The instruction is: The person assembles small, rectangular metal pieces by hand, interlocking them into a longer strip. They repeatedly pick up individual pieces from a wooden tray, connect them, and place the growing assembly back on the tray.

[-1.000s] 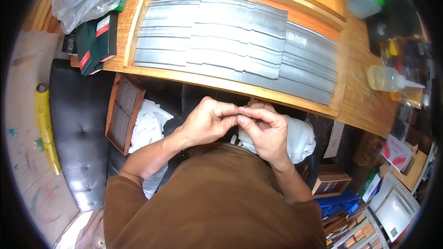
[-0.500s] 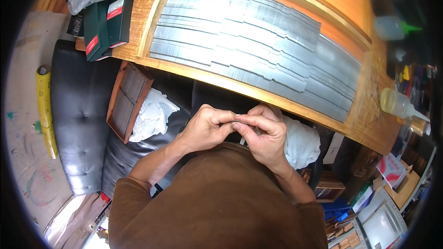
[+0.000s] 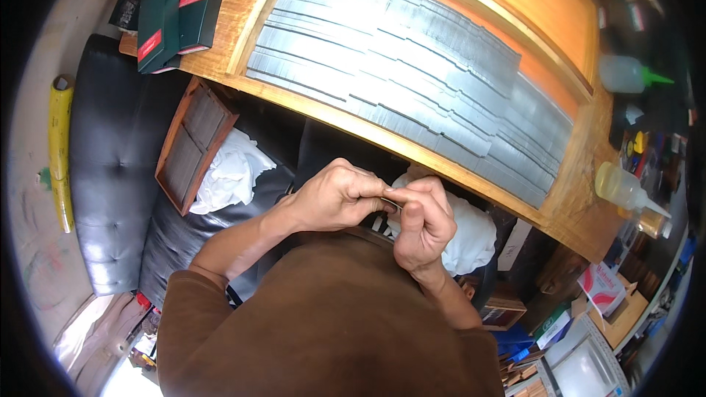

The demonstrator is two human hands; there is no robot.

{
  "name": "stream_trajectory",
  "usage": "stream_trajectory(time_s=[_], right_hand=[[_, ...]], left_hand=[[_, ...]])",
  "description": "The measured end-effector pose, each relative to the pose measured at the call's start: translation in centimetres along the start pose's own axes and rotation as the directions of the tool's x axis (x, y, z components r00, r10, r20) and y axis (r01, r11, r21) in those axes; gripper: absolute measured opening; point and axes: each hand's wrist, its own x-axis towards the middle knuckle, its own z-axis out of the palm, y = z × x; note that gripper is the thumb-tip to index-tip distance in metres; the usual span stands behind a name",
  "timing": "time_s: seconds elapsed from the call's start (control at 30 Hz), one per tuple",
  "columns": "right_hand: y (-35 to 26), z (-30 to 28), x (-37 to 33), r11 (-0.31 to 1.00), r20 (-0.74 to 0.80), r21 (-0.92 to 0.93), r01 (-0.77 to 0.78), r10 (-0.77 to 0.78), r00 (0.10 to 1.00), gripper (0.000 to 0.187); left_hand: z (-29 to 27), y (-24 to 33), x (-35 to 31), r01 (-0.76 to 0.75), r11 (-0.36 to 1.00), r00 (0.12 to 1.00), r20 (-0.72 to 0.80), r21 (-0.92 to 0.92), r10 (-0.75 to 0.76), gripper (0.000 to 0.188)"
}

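Observation:
In front of my brown shirt, both hands meet at the fingertips. My left hand (image 3: pixel 340 195) is closed in a pinch; a thin dark edge shows at its fingertips, too small and covered to name. My right hand (image 3: pixel 426 222) has curled fingers, its index fingertip touching the left fingertips, its thumb raised apart from them. What lies between the two hands is mostly hidden. Beyond them is a wooden tray-like frame (image 3: pixel 323 119) holding rows of thin, overlapping dark grey strips (image 3: pixel 434 66), which shine in the light.
Left of my hands, a small wooden box (image 3: pixel 176 140) of grey pieces leans by a white cloth (image 3: pixel 232 176). Another white cloth (image 3: pixel 471 235) lies at right. Dark green boxes (image 3: pixel 162 26) sit far left. Squeeze bottles (image 3: pixel 619 185) stand at the right, a yellow tube (image 3: pixel 60 154) at the left.
My right thumb has lifted off the fingertips and now points up, and the right hand has turned. The left hand keeps its pinch. The whole view has shifted and tilted slightly.

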Motion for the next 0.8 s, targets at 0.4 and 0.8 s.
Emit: stream_trajectory(time_s=[0.4,0.8], right_hand=[[-0.7,-0.3,0.1,0.994,0.096,0.002,-0.105,0.104,0.990,0.021],[-1.3,-1.3,0.0,0.991,0.151,0.003,-0.134,0.132,0.980,0.022]], left_hand=[[-0.5,-0.5,-0.6,0.054,0.998,0.997,0.053,0.029,-0.056,0.016],[-0.9,0.0,-0.6,0.059,0.998,0.995,0.078,0.037,-0.062,0.016]])
